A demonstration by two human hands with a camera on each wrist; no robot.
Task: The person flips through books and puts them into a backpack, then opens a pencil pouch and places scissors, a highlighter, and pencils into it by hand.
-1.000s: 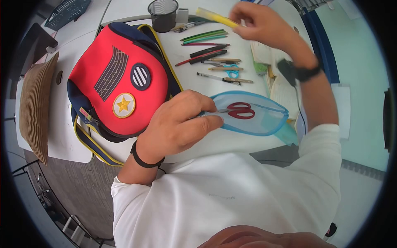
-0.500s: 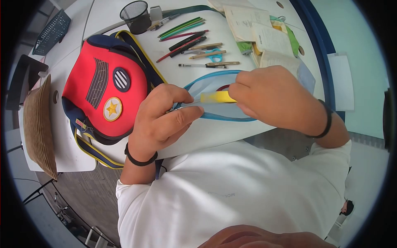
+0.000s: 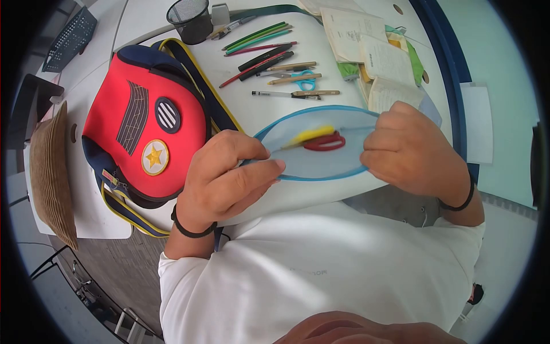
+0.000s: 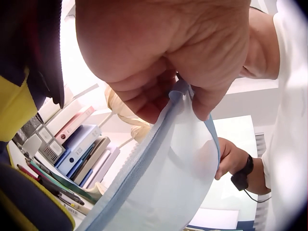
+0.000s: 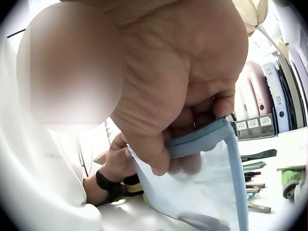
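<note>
A translucent blue-edged pouch is held above the white table between both hands. My left hand pinches its left end. My right hand grips its right end. Inside the pouch lie red-handled scissors and a yellow highlighter. Seen from the wrist views, the pouch hangs below the fingers.
A red and navy backpack lies left of the pouch. Several pens, pencils and blue scissors lie in a row behind it, with a black mesh cup and open notebooks further back. A brown ribbed object sits at far left.
My right hand brought the yellow highlighter from the far table to the pouch, left it inside, and now grips the pouch's right end. The left hand has kept its hold.
</note>
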